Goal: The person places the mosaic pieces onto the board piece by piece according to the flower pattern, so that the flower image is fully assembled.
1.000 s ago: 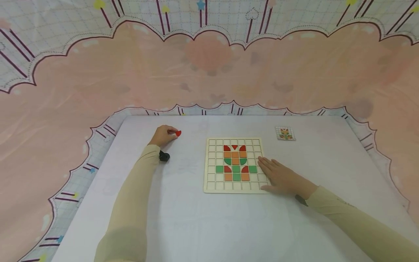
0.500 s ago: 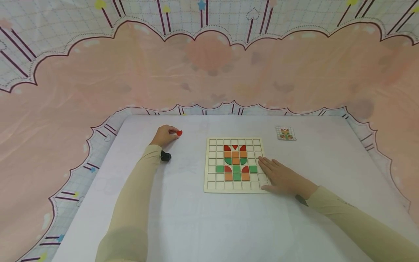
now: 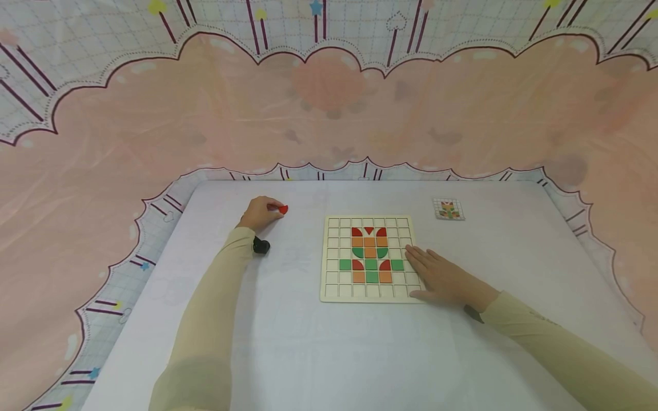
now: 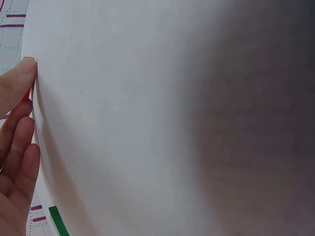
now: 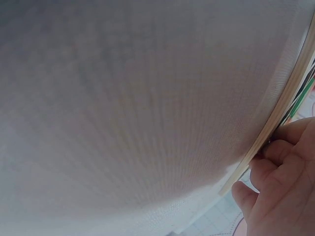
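Note:
In the head view my left hand (image 3: 261,213) is at the far left of the white table, left of the grid board. It pinches a small red piece (image 3: 284,209) between thumb and fingertips. The fingers cover part of the piece, so its full outline is unclear. My right hand (image 3: 443,279) rests along the right edge of the cream grid board (image 3: 335,292), fingers extended over the rim. On the board, orange tiles (image 3: 369,252), green tiles (image 3: 372,277) and red corner pieces (image 3: 381,233) form a flower-like figure.
A small pattern card (image 3: 448,209) with a similar flower lies at the back right. A green strip-like piece (image 4: 58,221) shows at the bottom of the left wrist view. The white table (image 3: 308,354) ends at a patterned cloth behind.
My left hand has shifted very slightly to the right, still pinching the red piece. The right hand and the board look unmoved.

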`<state>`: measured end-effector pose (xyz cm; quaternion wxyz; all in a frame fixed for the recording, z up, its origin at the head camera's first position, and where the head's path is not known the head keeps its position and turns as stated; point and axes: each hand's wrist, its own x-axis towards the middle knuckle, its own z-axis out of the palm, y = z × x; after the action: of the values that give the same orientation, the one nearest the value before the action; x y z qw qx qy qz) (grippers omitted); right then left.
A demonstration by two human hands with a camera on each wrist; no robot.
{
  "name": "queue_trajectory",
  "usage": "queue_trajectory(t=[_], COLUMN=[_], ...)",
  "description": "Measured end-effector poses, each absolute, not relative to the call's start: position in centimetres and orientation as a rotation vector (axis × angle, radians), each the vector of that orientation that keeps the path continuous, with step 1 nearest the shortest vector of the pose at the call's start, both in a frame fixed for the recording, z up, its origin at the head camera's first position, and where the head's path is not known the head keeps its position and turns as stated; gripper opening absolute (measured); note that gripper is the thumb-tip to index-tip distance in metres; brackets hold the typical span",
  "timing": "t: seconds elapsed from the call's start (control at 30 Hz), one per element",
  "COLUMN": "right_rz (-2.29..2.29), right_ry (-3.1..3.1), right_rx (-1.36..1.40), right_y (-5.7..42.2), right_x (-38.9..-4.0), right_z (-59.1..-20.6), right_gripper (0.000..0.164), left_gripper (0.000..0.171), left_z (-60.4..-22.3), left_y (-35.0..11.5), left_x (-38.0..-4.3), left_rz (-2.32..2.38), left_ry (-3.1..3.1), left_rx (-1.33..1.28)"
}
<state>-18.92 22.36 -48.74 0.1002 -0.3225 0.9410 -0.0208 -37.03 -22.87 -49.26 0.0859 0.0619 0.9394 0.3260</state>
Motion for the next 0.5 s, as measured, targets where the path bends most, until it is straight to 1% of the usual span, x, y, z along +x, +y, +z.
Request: queue_trajectory(t=[0.2, 0.5], right_rz=[-0.068, -0.056], right_ry=[2.780, 2.786], right_rx=[-0.962, -0.947], right_y=[22.3, 22.3], right_x=[-18.9, -18.9], right_z=[-48.7, -48.8], right_gripper=[0.089, 0.089], left_gripper=[0.033, 0.035], left_z=[-49.1, -48.3], left_y=[-22.6, -21.4], left_x=[-36.8, -35.3], left_rz=[0.970, 0.998], left_ry=[2.779, 2.755], left_rx=[0.223, 0.258])
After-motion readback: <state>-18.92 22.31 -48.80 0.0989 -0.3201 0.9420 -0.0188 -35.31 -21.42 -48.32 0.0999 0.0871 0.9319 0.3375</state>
